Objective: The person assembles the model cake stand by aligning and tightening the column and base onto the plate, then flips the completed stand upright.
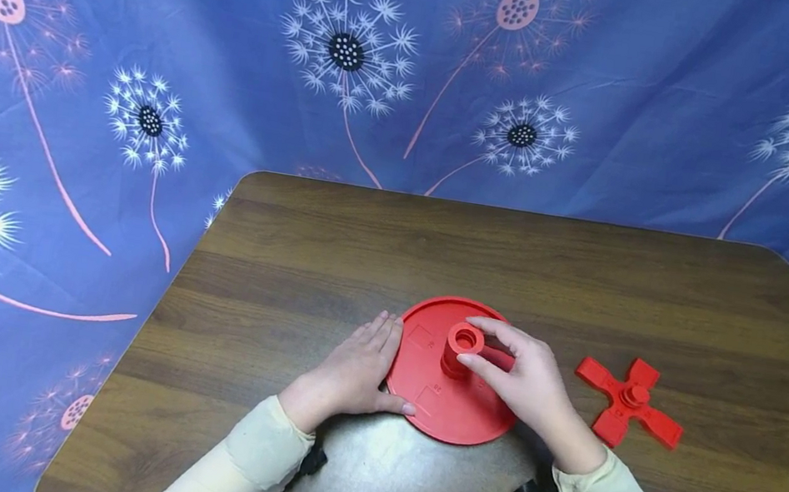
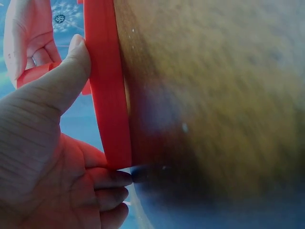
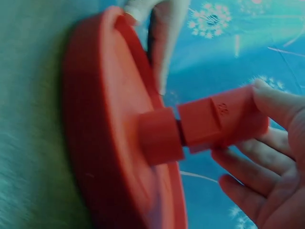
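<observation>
the right hand [image 1: 535, 379] pinches a red cylinder [image 3: 231, 117] between bent thumb and fingers, over the middle of a round red tray [image 1: 441, 422]; the right wrist view shows a narrow dark gap between it and the tray's short hub [image 3: 159, 138]. the left hand [image 1: 356, 367] lies with straight fingers along the tray's nine o'clock edge, thumb at about half past seven. the right hand hides some tray near three o'clock and stands between the cylinder and a red cross-shaped piece [image 1: 626, 402], lying apart at three o'clock on the wooden table [image 1: 363, 250]. beyond, at twelve o'clock, hangs a blue dandelion-print cloth [image 1: 409, 139].
</observation>
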`<action>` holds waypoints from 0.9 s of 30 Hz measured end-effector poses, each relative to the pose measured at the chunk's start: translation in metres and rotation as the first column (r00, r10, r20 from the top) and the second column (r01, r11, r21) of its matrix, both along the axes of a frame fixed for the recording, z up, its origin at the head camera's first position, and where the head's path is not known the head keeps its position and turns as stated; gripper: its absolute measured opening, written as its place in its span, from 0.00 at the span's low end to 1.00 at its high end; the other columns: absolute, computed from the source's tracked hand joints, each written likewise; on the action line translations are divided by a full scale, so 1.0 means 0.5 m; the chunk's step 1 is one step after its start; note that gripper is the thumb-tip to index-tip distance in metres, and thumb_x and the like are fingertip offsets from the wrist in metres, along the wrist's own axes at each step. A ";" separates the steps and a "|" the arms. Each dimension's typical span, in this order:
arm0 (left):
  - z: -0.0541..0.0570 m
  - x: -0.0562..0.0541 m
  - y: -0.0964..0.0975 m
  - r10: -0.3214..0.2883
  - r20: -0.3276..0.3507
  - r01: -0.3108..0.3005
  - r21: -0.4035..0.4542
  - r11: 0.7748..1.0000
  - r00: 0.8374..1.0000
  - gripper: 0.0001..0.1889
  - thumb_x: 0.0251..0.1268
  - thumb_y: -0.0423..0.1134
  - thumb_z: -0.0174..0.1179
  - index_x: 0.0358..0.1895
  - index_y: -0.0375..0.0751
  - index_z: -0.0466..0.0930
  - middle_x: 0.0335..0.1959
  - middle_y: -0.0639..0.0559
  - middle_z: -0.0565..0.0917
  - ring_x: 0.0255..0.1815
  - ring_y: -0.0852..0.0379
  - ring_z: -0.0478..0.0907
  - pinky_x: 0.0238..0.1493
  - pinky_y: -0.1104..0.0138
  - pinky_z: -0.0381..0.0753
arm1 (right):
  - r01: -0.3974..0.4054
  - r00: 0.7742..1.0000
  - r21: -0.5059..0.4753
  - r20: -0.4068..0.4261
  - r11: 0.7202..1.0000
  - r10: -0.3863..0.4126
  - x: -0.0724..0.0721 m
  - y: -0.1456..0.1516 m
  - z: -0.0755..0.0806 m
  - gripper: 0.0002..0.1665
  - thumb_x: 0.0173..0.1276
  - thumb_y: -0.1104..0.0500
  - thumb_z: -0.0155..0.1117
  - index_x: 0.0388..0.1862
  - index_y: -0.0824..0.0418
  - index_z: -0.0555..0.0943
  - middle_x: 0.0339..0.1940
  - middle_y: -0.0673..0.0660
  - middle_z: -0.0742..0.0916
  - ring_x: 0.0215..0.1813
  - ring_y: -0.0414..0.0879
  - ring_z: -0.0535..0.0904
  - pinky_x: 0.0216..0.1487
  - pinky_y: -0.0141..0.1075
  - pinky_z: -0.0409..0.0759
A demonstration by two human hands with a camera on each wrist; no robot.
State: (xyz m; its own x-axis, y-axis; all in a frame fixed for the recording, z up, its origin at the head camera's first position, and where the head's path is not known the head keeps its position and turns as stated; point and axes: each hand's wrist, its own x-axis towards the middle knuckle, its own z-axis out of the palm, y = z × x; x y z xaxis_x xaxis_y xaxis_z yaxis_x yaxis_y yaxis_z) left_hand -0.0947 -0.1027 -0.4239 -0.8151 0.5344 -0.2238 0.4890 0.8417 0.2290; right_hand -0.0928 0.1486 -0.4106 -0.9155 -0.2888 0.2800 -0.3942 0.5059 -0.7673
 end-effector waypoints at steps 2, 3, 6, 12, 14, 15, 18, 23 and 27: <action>0.000 0.000 0.000 0.003 0.012 -0.003 0.004 1.000 1.000 0.61 0.52 0.73 0.60 0.76 0.28 0.47 0.77 0.35 0.53 0.78 0.42 0.45 0.75 0.55 0.50 | 0.042 0.998 -0.006 -0.037 0.999 -0.042 0.005 -0.006 -0.005 0.28 0.54 0.60 0.78 0.55 0.56 0.82 0.48 0.49 0.86 0.49 0.42 0.83 0.48 0.44 0.83; 0.000 0.000 0.000 0.005 0.015 -0.005 0.007 1.000 1.000 0.61 0.52 0.72 0.60 0.76 0.28 0.47 0.77 0.36 0.53 0.78 0.42 0.45 0.75 0.55 0.50 | 0.060 0.997 -0.007 -0.052 0.998 -0.060 0.007 -0.009 -0.007 0.27 0.53 0.60 0.79 0.54 0.56 0.82 0.48 0.48 0.86 0.48 0.42 0.83 0.47 0.44 0.84; -0.001 0.000 0.000 0.005 0.023 -0.005 0.003 1.000 1.000 0.62 0.52 0.73 0.60 0.76 0.28 0.46 0.77 0.36 0.52 0.78 0.43 0.44 0.75 0.56 0.50 | 0.111 0.990 0.008 -0.092 0.994 -0.110 0.014 -0.016 -0.012 0.27 0.51 0.58 0.80 0.52 0.53 0.82 0.46 0.46 0.86 0.47 0.40 0.82 0.45 0.45 0.84; -0.001 0.001 0.001 0.001 0.012 -0.001 0.002 1.000 1.000 0.62 0.52 0.72 0.60 0.76 0.27 0.46 0.77 0.35 0.52 0.78 0.42 0.44 0.76 0.56 0.49 | 0.158 0.978 0.015 -0.137 0.987 -0.154 0.020 -0.022 -0.016 0.27 0.50 0.55 0.81 0.49 0.51 0.81 0.42 0.44 0.86 0.40 0.39 0.84 0.42 0.43 0.84; -0.001 0.001 0.001 0.002 0.011 -0.002 0.008 1.000 1.000 0.61 0.52 0.72 0.61 0.76 0.27 0.47 0.77 0.35 0.52 0.78 0.42 0.45 0.75 0.56 0.49 | 0.158 0.977 0.013 -0.148 0.987 -0.155 0.020 -0.023 -0.018 0.27 0.49 0.55 0.82 0.49 0.51 0.81 0.42 0.44 0.86 0.39 0.40 0.85 0.42 0.42 0.84; -0.001 0.001 0.001 0.004 0.014 -0.004 0.005 1.000 1.000 0.61 0.52 0.72 0.60 0.76 0.28 0.46 0.77 0.35 0.52 0.78 0.42 0.45 0.76 0.56 0.49 | 0.157 0.976 0.013 -0.155 0.987 -0.153 0.019 -0.022 -0.019 0.28 0.49 0.55 0.82 0.49 0.51 0.81 0.42 0.44 0.86 0.40 0.40 0.85 0.42 0.43 0.84; -0.001 0.001 0.002 0.010 0.024 -0.010 0.003 1.000 1.000 0.61 0.52 0.72 0.60 0.76 0.28 0.46 0.77 0.36 0.51 0.78 0.43 0.44 0.76 0.56 0.49 | 0.153 0.974 0.029 -0.172 0.988 -0.146 0.019 -0.020 -0.020 0.29 0.49 0.54 0.82 0.51 0.52 0.81 0.43 0.45 0.85 0.41 0.40 0.84 0.41 0.44 0.84; 0.001 0.001 0.002 0.009 0.026 -0.009 0.009 1.000 1.000 0.61 0.53 0.71 0.61 0.76 0.28 0.46 0.77 0.35 0.52 0.78 0.42 0.44 0.75 0.56 0.50 | 0.086 0.985 0.077 -0.156 0.993 -0.073 0.016 -0.008 -0.011 0.32 0.59 0.54 0.75 0.63 0.55 0.77 0.54 0.50 0.84 0.52 0.46 0.81 0.51 0.48 0.80; 0.001 0.002 0.003 0.010 0.027 -0.010 0.006 1.000 1.000 0.61 0.53 0.71 0.61 0.76 0.28 0.46 0.77 0.35 0.51 0.78 0.42 0.44 0.75 0.56 0.50 | -0.073 0.995 0.097 -0.055 0.993 0.078 0.009 0.006 0.002 0.35 0.68 0.56 0.66 0.73 0.54 0.68 0.67 0.52 0.76 0.66 0.49 0.72 0.63 0.50 0.71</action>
